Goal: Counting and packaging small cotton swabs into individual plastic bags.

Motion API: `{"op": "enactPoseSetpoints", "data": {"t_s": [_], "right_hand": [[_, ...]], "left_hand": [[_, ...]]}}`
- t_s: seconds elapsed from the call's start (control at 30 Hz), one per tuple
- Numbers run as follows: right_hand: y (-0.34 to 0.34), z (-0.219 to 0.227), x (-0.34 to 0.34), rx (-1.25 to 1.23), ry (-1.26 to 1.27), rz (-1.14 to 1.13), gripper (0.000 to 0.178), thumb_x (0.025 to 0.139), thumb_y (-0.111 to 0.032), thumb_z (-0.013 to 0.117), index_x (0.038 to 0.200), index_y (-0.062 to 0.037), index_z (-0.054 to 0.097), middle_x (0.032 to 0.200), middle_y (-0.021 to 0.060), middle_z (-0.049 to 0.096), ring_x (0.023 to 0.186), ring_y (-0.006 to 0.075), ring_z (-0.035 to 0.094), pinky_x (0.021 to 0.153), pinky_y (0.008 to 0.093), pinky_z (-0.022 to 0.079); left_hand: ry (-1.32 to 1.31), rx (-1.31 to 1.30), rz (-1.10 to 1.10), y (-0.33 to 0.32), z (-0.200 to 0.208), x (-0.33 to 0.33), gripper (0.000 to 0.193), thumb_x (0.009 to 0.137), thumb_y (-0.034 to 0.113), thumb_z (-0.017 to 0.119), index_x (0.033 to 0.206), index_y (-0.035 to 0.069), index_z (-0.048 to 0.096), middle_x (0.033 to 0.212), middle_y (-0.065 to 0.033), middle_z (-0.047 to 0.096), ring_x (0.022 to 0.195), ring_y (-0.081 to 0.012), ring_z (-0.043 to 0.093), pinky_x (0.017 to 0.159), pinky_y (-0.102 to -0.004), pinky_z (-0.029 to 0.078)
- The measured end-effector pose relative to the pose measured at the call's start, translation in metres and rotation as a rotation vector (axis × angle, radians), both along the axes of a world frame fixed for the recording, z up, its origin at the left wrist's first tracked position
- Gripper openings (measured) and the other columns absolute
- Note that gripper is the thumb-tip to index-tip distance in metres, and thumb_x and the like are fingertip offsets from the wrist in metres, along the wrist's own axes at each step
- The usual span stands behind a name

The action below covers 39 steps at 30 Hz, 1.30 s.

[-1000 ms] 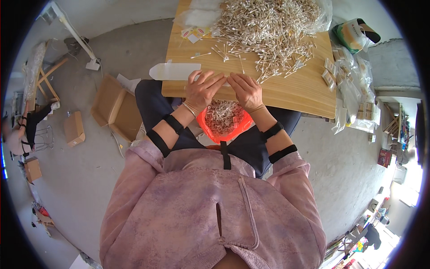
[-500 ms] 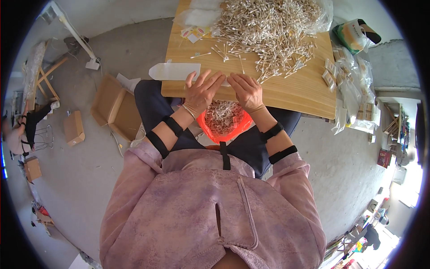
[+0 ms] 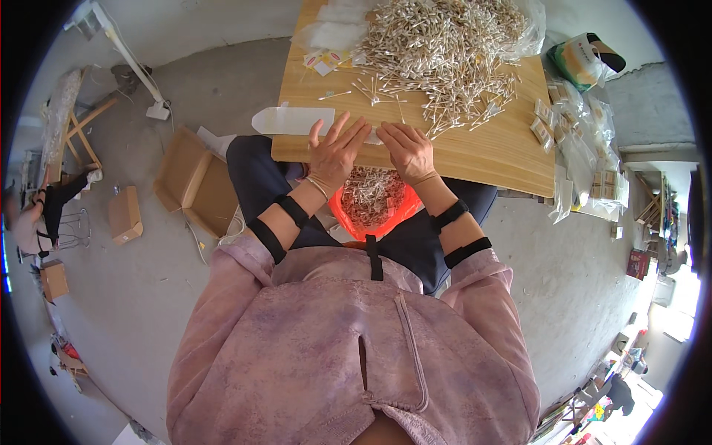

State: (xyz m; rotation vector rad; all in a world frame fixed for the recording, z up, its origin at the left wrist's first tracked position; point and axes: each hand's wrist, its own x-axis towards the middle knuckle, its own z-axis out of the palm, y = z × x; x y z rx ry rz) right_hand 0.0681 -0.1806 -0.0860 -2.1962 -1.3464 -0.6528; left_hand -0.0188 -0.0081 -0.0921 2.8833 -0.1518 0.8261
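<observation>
At the table's near edge, my left hand (image 3: 331, 154) and my right hand (image 3: 409, 153) almost meet at the fingertips. Fingers of both are bent round a small whitish, see-through plastic piece (image 3: 374, 138), mostly hidden beneath them. One finger of my left hand sticks up, apart from the rest. Just left of that hand lies a flat whitish strip (image 3: 291, 120) with a pointed end, jutting past the table's left edge. Beyond the hands is a large heap of cotton swabs (image 3: 445, 52), with several loose ones scattered nearer. Below, a red bag (image 3: 341, 216) between my knees holds more swabs.
The wooden table (image 3: 489, 159) bears white plastic packs (image 3: 331, 35) and small printed cards (image 3: 324, 63) at its far left. Clear bags with small packets (image 3: 582, 148) crowd its right side. An opened cardboard box (image 3: 200, 185) stands on the floor at left. Another person (image 3: 33, 222) is farther left.
The view has shifted slightly. My hands keep nearly the same pose at the table edge, fingertips still close together.
</observation>
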Motion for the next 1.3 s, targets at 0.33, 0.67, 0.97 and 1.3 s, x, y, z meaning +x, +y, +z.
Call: {"op": "enactPoseSetpoints", "data": {"t_s": [0.33, 0.67, 0.97, 1.3], "right_hand": [[0.001, -0.006, -0.002, 0.028, -0.025, -0.001, 0.035, 0.067, -0.002, 0.061, 0.101, -0.009, 0.064, 0.106, 0.0028, 0.065, 0.095, 0.019, 0.062, 0.073, 0.0336, 0.05], [0.006, -0.005, 0.003, 0.145, 0.055, -0.041, 0.026, 0.071, -0.003, 0.061, 0.096, -0.009, 0.066, 0.095, 0.0042, 0.067, 0.087, 0.0204, 0.063, 0.071, 0.0331, 0.051], [0.001, 0.035, 0.012, 0.667, 1.834, -0.087, 0.014, 0.081, -0.006, 0.062, 0.091, 0.0019, 0.065, 0.076, 0.0074, 0.066, 0.061, 0.017, 0.062, 0.057, 0.0285, 0.051], [0.01, 0.06, -0.013, 0.702, 2.238, 0.116, 0.018, 0.085, -0.013, 0.049, 0.089, -0.0007, 0.062, 0.08, 0.0074, 0.063, 0.065, 0.0146, 0.058, 0.053, 0.0258, 0.043]], "left_hand": [[-0.014, 0.052, -0.013, 0.004, -0.003, -0.004, 0.035, 0.085, 0.014, 0.056, 0.119, 0.019, 0.062, 0.127, 0.0066, 0.056, 0.127, -0.0128, 0.042, 0.106, -0.0433, 0.012], [0.08, -0.255, -0.006, 0.013, -0.005, 0.005, 0.038, 0.081, 0.013, 0.061, 0.12, 0.013, 0.059, 0.125, -0.0008, 0.058, 0.124, -0.0184, 0.046, 0.105, -0.043, 0.02], [0.457, -1.075, -0.281, 0.033, 0.019, -0.004, 0.067, 0.077, 0.009, 0.07, 0.137, 0.009, 0.04, 0.13, -0.0101, 0.054, 0.12, -0.0236, 0.05, 0.1, -0.0354, 0.039], [0.262, -0.807, -0.698, 0.019, 0.102, 0.002, 0.042, 0.069, 0.018, 0.079, 0.108, 0.013, 0.067, 0.113, -0.0038, 0.065, 0.124, -0.0191, 0.048, 0.111, -0.0391, 0.026]]}}
